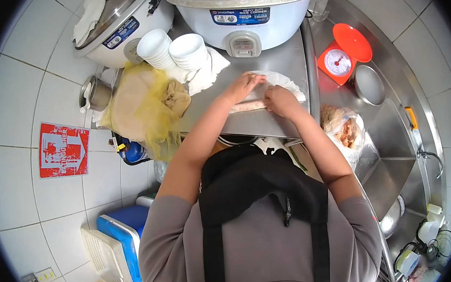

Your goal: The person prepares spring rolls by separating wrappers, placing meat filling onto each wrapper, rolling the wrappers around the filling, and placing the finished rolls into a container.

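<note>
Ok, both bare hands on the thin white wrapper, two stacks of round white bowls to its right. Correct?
No: the head view shows two stacks of round white bowls left of the thin white wrapper. Bare left hand and right hand are on it, yes.

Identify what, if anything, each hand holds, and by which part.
The left hand is at the far edge of the thin white wrapper; the right hand is at the pale strip along its near side. Whether either grips cannot be told.
</note>
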The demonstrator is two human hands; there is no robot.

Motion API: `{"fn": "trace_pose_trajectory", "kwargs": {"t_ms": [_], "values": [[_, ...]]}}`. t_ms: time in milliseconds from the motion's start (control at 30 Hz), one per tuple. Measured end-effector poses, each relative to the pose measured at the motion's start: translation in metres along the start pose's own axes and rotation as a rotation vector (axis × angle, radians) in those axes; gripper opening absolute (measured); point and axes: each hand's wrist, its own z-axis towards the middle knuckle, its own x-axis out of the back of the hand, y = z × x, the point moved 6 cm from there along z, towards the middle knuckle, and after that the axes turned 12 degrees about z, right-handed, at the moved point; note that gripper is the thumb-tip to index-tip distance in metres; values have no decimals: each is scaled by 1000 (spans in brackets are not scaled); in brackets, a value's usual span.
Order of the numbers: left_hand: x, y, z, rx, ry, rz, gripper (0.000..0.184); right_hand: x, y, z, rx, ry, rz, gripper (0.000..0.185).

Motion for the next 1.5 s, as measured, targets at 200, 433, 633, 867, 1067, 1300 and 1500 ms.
{"fn": "trace_pose_trajectory", "kwargs": {"t_ms": [200,433,633,867,1067,1300,1500], "values": [[6,17,-4,-3,87,-3,43,12,4,-9,12,27,138,21],[-2,73,-37,-42,47,223,31,21,20,-24,-20,28,120,19],[-12,55,-54,-19,67,268,37,29,27,-46,37,122,293,26],[14,15,-96,142,221,34,30,39,38,-64,91,229,492,21],[29,-15,-106,393,195,98,25,41,57,-48,119,282,261,13],[14,56,-82,-3,369,193,22,41,69,-29,56,192,236,13],[9,41,-75,41,278,190,22,34,14,-21,256,213,383,13]]}}
